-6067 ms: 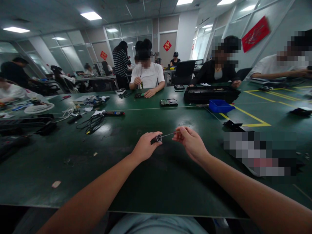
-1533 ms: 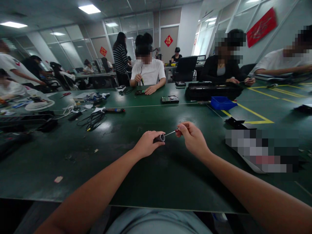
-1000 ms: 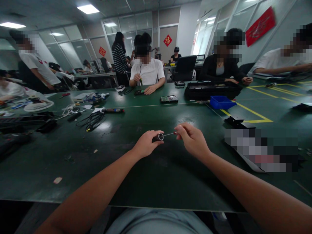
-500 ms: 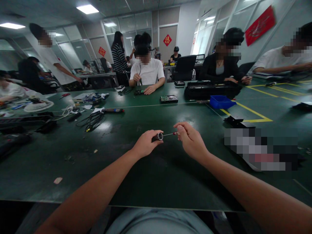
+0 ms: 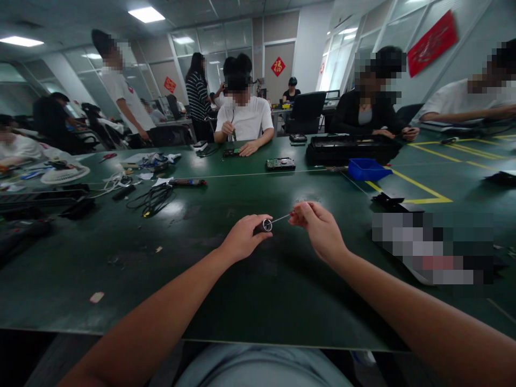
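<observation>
My left hand is closed around a short dark cylinder whose silvery round end faces right. In my right hand is a thin screwdriver, gripped by its small reddish handle, which the fingers mostly cover. Its slim metal shaft slants down to the left, and the tip meets the open-looking end of the cylinder. Whether the tip sits inside or only touches the rim, I cannot tell. Both hands are held above the green table.
To the left lie a coiled black cable, a pen-like tool and a white fan. A circuit board drive, a blue bin and a long black casing stand farther back. Several people sit around the table.
My right hand has shifted slightly, and its fingers now cover more of the screwdriver's handle. The shaft slants more steeply. A standing person at the back left has moved to the right.
</observation>
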The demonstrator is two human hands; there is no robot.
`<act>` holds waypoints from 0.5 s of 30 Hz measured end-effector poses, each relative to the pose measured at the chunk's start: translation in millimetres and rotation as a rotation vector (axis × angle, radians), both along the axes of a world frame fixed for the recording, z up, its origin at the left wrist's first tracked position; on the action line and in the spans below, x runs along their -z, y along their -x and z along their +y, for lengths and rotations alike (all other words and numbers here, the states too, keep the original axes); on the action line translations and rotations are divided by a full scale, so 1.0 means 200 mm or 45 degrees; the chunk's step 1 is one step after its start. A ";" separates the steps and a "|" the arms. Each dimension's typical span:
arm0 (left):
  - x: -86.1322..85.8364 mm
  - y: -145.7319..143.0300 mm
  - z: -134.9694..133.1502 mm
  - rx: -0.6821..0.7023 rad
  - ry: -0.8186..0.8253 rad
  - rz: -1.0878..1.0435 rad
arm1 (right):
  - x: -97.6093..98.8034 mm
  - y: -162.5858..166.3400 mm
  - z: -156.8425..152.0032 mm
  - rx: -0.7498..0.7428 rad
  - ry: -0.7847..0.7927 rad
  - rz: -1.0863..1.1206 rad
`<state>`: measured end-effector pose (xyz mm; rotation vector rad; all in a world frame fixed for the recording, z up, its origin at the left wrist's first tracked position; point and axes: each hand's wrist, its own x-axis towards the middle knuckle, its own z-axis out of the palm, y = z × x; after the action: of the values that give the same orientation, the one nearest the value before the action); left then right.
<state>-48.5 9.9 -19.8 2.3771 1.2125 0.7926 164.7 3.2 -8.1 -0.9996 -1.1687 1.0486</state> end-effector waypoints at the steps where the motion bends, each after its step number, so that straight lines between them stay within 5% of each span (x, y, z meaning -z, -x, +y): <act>1: -0.01 0.00 0.00 0.026 -0.032 0.025 | 0.01 0.00 0.02 -0.002 0.075 0.091; 6: -0.02 0.01 0.03 0.081 -0.171 0.161 | 0.06 -0.02 0.08 -0.078 0.410 0.325; 15: 0.00 0.01 0.03 0.065 -0.116 0.195 | 0.05 -0.01 0.05 0.050 0.064 0.073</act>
<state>-51.2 16.3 -20.8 2.5730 1.1913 0.6733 167.3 13.4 -17.6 -1.0213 -1.0772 1.0729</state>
